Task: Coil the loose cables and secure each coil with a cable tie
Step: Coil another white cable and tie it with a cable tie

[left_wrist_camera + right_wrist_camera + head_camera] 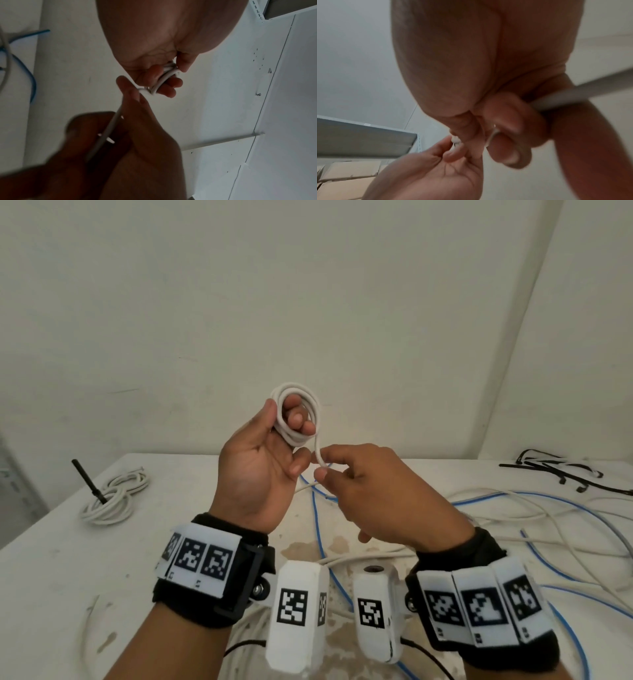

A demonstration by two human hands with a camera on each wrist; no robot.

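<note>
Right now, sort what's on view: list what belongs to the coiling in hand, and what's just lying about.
In use:
left hand holding the white coil
right hand pinching the white cable's free run

Lying about:
finished white coil
blue cables
black ties
table

You have two coils: one (297, 414) held above the table (51, 577), one (114, 496) at its left edge. Loose blue cables (582, 583), white cables (534, 525) and black ties (561, 470): uncountable.
</note>
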